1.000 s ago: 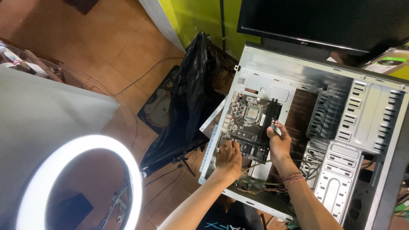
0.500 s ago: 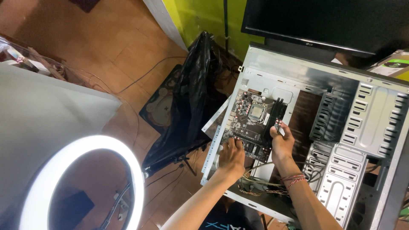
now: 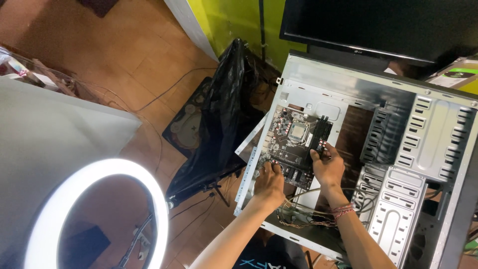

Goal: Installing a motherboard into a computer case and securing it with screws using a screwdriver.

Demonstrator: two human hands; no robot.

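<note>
An open grey computer case lies on its side in front of me. A dark motherboard with a square silver processor socket sits inside it. My left hand grips the board's near left edge. My right hand holds the board's right edge, fingers curled over it; a beaded band circles that wrist. Loose cables trail in the case just below both hands.
A black monitor stands behind the case against a yellow-green wall. A black plastic bag hangs left of the case over a stand. A lit ring light and a white surface fill the lower left. Drive cage sits at right.
Both hands have shifted slightly on the motherboard: the left moved up onto its left edge, and the right closed on its right edge. The view has tilted a little.
</note>
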